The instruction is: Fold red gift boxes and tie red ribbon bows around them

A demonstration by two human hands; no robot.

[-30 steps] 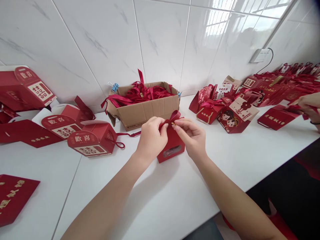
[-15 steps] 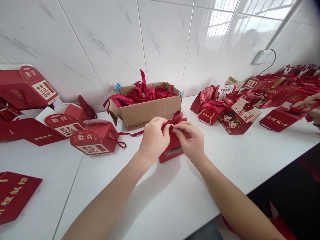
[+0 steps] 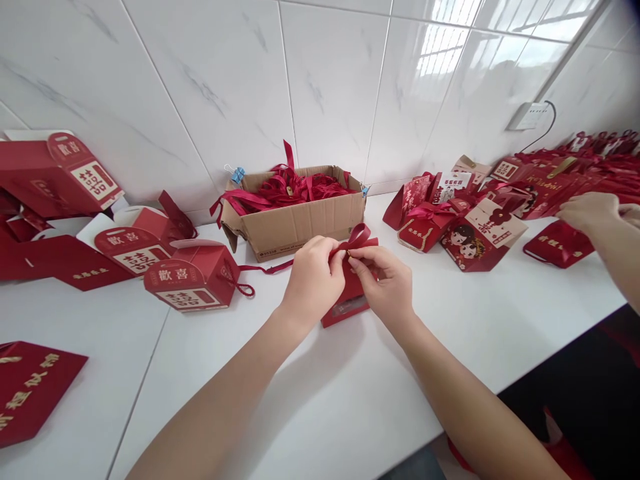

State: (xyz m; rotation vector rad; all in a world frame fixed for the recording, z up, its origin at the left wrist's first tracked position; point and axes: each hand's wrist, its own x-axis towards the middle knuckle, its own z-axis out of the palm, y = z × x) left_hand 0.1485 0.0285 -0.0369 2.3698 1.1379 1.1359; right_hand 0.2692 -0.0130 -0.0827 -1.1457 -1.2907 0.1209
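Note:
A small red gift box (image 3: 350, 309) with a clear window in its lower front stands on the white table, partly covered by both hands. A dark red ribbon (image 3: 359, 235) loops up from its top. My left hand (image 3: 317, 270) pinches the ribbon at the box's top left. Close beside it, my right hand (image 3: 383, 277) is closed on the ribbon, with a bit of gold showing between the fingertips. Behind the hands sits a cardboard box (image 3: 310, 223) full of red ribbons (image 3: 300, 190).
Red gift boxes (image 3: 193, 277) stand on the left, with a flat red piece (image 3: 37, 393) at the near left. More decorated boxes (image 3: 480, 233) are on the right. Another person's hand (image 3: 595, 213) is above a red box (image 3: 557, 244) at the far right.
The other person's hands have moved off the far-right red box, which now rests on the table. My hands keep their hold on the ribbon; the view has shifted slightly.

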